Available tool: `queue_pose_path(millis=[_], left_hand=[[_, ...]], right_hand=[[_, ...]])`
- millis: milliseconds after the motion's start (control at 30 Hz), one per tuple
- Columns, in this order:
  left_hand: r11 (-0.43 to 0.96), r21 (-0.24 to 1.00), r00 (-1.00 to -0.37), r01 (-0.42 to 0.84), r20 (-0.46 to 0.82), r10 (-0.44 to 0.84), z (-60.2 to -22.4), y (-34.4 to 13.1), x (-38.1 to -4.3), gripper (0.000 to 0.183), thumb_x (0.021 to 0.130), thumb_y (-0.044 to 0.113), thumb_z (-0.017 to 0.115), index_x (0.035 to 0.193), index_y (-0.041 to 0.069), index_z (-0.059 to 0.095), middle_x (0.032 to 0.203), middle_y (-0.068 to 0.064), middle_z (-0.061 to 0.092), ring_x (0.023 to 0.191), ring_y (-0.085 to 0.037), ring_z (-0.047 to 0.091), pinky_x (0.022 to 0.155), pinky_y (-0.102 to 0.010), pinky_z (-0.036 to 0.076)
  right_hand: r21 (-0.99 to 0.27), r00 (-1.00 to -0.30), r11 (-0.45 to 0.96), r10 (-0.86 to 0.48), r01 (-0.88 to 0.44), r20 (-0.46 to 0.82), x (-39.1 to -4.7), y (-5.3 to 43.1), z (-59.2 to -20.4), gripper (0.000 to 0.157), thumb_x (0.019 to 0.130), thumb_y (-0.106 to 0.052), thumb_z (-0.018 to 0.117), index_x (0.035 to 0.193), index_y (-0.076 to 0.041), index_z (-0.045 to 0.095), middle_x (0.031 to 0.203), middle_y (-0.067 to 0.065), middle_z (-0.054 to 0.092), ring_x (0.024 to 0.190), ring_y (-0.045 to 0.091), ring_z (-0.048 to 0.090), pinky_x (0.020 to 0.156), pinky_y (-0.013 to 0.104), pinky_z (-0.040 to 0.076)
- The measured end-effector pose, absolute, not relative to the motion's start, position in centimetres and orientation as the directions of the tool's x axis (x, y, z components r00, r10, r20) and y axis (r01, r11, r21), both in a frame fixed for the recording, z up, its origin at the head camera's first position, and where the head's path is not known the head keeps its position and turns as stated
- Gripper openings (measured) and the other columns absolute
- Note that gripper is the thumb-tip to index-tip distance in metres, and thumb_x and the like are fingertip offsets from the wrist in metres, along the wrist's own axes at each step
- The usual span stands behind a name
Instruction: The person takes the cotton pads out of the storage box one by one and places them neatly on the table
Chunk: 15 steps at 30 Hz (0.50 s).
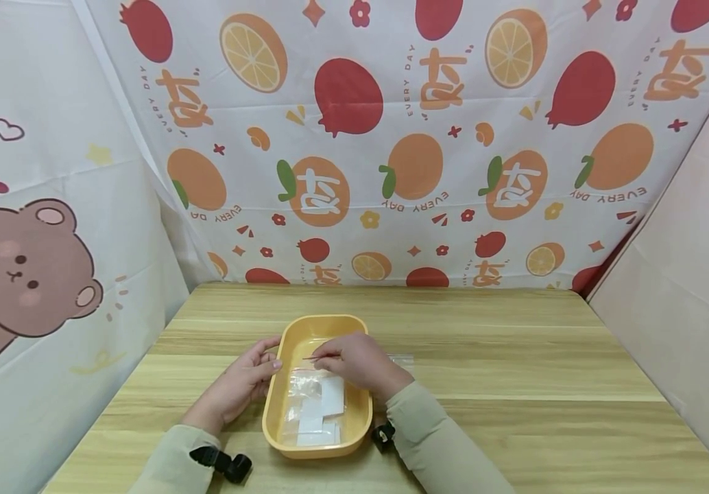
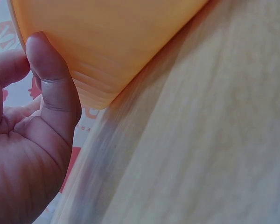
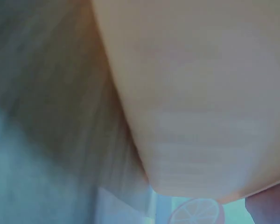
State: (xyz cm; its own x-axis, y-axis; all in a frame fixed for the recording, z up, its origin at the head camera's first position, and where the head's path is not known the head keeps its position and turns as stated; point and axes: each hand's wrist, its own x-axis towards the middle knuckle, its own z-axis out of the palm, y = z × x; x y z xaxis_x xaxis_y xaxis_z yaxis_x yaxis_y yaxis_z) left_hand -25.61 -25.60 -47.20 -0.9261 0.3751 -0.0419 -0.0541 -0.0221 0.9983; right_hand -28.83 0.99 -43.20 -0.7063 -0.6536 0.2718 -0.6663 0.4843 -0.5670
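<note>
A yellow plastic tray (image 1: 273, 412) stands on the table with clear zip bags in it. White pieces of paper or card (image 1: 332, 396) show through the plastic of a zip bag (image 1: 293, 405). My left hand (image 1: 249, 381) holds the tray's left side, thumb at the rim; in the left wrist view that thumb (image 2: 49, 70) lies against the outer wall. Inside the tray, my right hand (image 1: 357, 360) pinches a thin red-lined edge, which looks like a bag's zip strip. The right wrist view mostly shows the tray's outer wall (image 3: 200, 93), with fingers hidden.
Part of another clear bag (image 1: 404, 359) lies on the wooden table (image 1: 515, 384) right of the tray, behind my right wrist. A fruit-print cloth (image 1: 354, 158) hangs at the table's far edge, with pale cloths at both sides.
</note>
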Motion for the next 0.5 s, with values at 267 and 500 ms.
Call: queue_pose_path(millis=[267, 500], left_hand=[[-0.029, 0.999, -0.922, -0.044, -0.03, 0.386, -47.1, -25.6, -25.5, 0.063, 0.106, 0.01, 0.05, 0.156, -0.005, 0.013, 0.105, -0.014, 0.054, 0.09, -0.018, 0.064, 0.076, -0.035, 0.059], [-0.022, 0.999, -0.923, -0.046, -0.034, 0.383, -46.8, -25.5, -25.4, 0.064, 0.105, 0.01, 0.051, 0.155, -0.005, 0.014, 0.107, -0.015, 0.055, 0.091, -0.019, 0.064, 0.074, -0.035, 0.059]], right_hand=[[-0.718, -0.695, 0.396, -0.699, -0.572, 0.169, -28.9, 1.6, -42.6, 0.024, 0.103, -0.02, 0.061, 0.121, -0.019, 0.076, 0.109, -0.014, 0.073, 0.098, -0.002, 0.065, 0.085, 0.019, 0.052], [-0.809, -0.687, 0.359, -0.722, -0.466, 0.075, -28.8, 2.3, -41.8, 0.039, 0.106, -0.003, 0.043, 0.139, -0.012, 0.063, 0.117, 0.003, 0.073, 0.092, 0.007, 0.07, 0.079, 0.029, 0.058]])
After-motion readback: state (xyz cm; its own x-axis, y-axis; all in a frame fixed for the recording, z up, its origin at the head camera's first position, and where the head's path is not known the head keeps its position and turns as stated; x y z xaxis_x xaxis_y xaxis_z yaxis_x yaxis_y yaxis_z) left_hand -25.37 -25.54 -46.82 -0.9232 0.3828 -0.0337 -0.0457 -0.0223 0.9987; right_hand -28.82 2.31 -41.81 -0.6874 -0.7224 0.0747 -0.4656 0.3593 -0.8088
